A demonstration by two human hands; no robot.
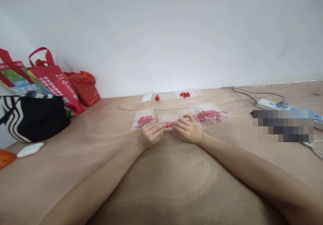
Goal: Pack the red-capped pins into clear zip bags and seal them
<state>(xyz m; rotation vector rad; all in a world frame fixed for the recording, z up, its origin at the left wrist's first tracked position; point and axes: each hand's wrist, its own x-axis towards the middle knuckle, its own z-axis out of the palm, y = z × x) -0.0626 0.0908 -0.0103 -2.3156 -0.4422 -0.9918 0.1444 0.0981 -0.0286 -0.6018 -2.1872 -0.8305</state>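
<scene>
While your fingertips meet at the near edge of the small clear bag (163,118), its row of red pieces (168,124) lies right between them, flat on the tabletop before you. Your left hand (151,134) and right hand (188,130) both seem to pinch that edge; your thumbs are hidden, so how firmly you press I cannot tell. Nor can I tell whether the bag is sealed: if it is open, a squeeze on the pieces could push some out, and a piece caught under the edge could keep it from closing.

Just beyond your left fingers lies another filled bag (145,119), near enough for your knuckles to nudge it. On the other side, your right hand sits against the spread of filled bags (210,114); a sideways sweep could drag the thin plastic and mix them up. Farther back, near the wall (161,39), loose red pieces (185,94) look likely to roll if their plastic is tugged.
</scene>
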